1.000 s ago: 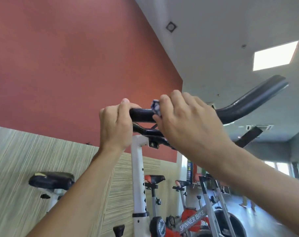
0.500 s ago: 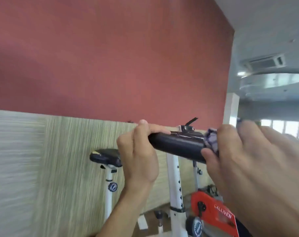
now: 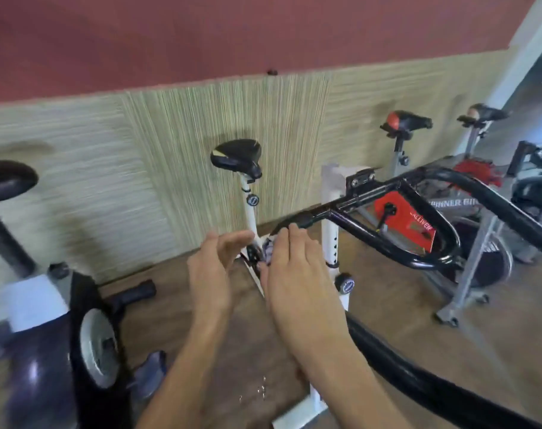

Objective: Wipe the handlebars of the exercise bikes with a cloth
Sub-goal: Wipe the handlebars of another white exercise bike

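Both hands hung near the middle of the view, just in front of the left end of the black handlebar. The left hand was free of the bar, its fingers straight and slightly spread, palm turned toward the right hand. The right hand lay with its fingers extended, their tips touching the padded black grip where the handlebar ended. A small crumpled cloth, pale with a bluish-purple pattern, sat between the two hands, tucked against the right palm; how the thumb held it could not be told.

The handlebar was a glossy, bent black tube, bolted to a white perforated post. Farther back stood a black moulded saddle on a thin white stem. A red flywheel cover showed through the loop of the bar. To the far right stood a grey-framed bike with a red-and-black saddle. The floor was brown wood-look planking, and the wall panel behind had a fine, pale striated texture under a red band.
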